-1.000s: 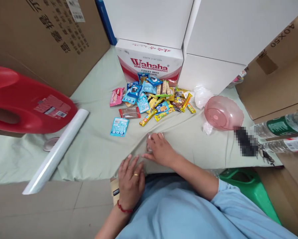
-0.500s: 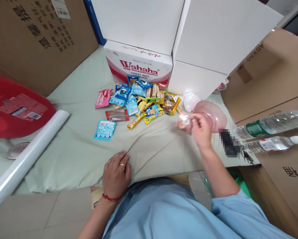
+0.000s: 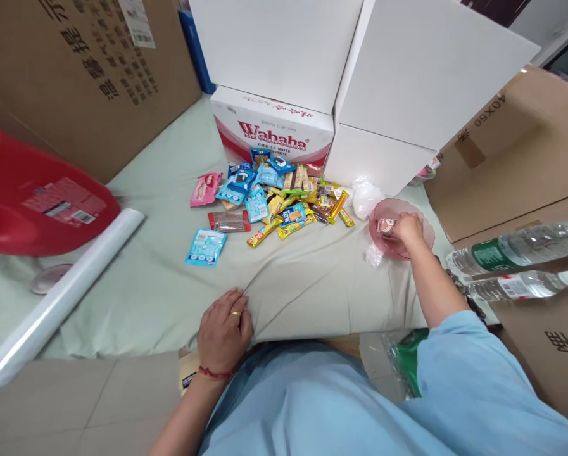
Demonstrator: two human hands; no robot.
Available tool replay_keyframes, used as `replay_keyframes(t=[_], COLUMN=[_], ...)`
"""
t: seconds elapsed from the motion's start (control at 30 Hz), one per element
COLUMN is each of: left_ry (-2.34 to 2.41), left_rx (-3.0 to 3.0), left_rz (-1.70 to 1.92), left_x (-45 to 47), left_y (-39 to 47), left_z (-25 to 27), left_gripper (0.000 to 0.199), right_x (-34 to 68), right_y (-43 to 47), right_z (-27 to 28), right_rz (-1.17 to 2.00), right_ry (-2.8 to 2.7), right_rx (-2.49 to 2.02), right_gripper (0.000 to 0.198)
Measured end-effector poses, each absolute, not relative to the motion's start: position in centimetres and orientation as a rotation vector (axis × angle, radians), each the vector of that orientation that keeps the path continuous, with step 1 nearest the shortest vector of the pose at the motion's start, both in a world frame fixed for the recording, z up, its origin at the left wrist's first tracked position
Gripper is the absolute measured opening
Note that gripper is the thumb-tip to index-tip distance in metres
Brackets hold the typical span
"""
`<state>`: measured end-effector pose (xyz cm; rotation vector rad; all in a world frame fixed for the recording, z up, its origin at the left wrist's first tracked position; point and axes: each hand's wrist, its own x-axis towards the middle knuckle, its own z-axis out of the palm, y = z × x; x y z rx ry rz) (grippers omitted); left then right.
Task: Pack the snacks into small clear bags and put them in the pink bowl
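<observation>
My right hand [image 3: 410, 228] reaches into a pink see-through bowl [image 3: 427, 244] and is closed on a small reddish-brown snack packet [image 3: 386, 227], which is at the bowl's inside left. Against the bowl's near left rim lies a crumpled scrap of clear plastic [image 3: 373, 255]. My left hand [image 3: 224, 329], with a ring and a red cord bracelet, lies palm down on the cloth near the table's front edge, holding nothing. Between and beyond the hands is a pile of snack packets [image 3: 269, 201]. Nearest my left hand lies a light blue pouch [image 3: 206, 247].
A Wahaha carton [image 3: 274, 130] and white boxes [image 3: 388, 76] stand behind the pile. At left are a red jug [image 3: 50, 190] and a long white roll [image 3: 65, 294]. Two water bottles [image 3: 516, 250] lie at right. A white plastic bag [image 3: 365, 197] sits behind the bowl.
My right hand has moved right and away from me, carrying the snack packet into the bowl. The plastic scrap now shows beside the bowl. My left hand stays on the cloth.
</observation>
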<state>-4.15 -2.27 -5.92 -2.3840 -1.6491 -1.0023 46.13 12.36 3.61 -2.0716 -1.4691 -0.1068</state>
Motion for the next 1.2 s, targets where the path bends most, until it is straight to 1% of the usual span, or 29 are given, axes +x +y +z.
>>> replay_keyframes(t=[0.07,0.17,0.23,0.3,0.4,0.5,0.57,0.63,0.73,0.83,0.9,0.97,1.07,1.13,1.2], left_ry=[-1.637,-1.632,-1.633,-1.613,-1.623,-1.866,-2.093,-2.333,-2.712,-2.786,-2.701,-2.606,-2.533,-2.532,-2.553], left_rx=[-2.377,-2.361,-2.351,-2.36,-2.358,-2.312,-2.414,-2.556,-2.588,-2.556,-2.499,-2.471,-2.533,-2.57,-2.574], left_rz=[-0.993,-1.005,-1.032,-1.109,-1.349,-1.549,-1.64,-1.791,-2.122,-2.374,-2.358,-2.2,-1.981,-1.988,-2.085], left_x=[-4.1,-3.9,-3.9,-4.0,-4.4,-4.2,-3.3,-1.6,1.0,2.3,2.5,2.3,1.9,1.7,1.4], left_y=[-2.3,-2.3,-2.3,-2.3,-2.6,-3.4,-3.9,-3.9,-2.7,-1.2,-0.9,-1.1,-1.8,-2.1,-2.0], left_z=[-5.8,-5.9,-6.2,-6.4,-5.9,-4.3,-2.9,-1.8,-1.2,-1.5,-1.8,-1.9,-2.0,-2.1,-2.1], left_gripper=[0.023,0.024,0.025,0.025,0.021,0.013,0.017,0.026,0.036,0.038,0.033,0.028,0.026,0.03,0.036], right_x=[45.7,43.4,41.1,38.9,36.6,33.8,30.9,27.3,22.4,19.4,18.5,18.2,18.2,18.3,18.5], right_y=[10.9,7.2,4.3,2.0,0.2,0.0,-0.1,-0.5,-1.2,-1.4,-1.2,-1.0,-0.9,-0.8,-0.8], right_z=[4.2,4.2,3.1,1.3,-1.0,-1.7,-1.4,-0.9,-0.1,0.5,0.7,0.7,0.2,-0.2,-0.3], right_rz=[-0.277,-0.357,-0.231,-0.099,0.079,0.444,0.722,0.906,0.983,0.995,1.083,1.179,1.207,1.244,1.318], right_ry=[-1.436,-1.629,-1.869,-1.945,-1.735,-1.397,-1.243,-1.228,-1.432,-1.735,-1.818,-1.765,-1.633,-1.546,-1.426], right_rx=[-2.154,-2.081,-2.032,-2.106,-2.162,-1.907,-1.709,-1.586,-1.467,-1.289,-1.195,-1.203,-1.323,-1.37,-1.371], right_gripper=[0.027,0.031,0.032,0.03,0.027,0.031,0.034,0.033,0.024,0.017,0.02,0.023,0.024,0.027,0.03])
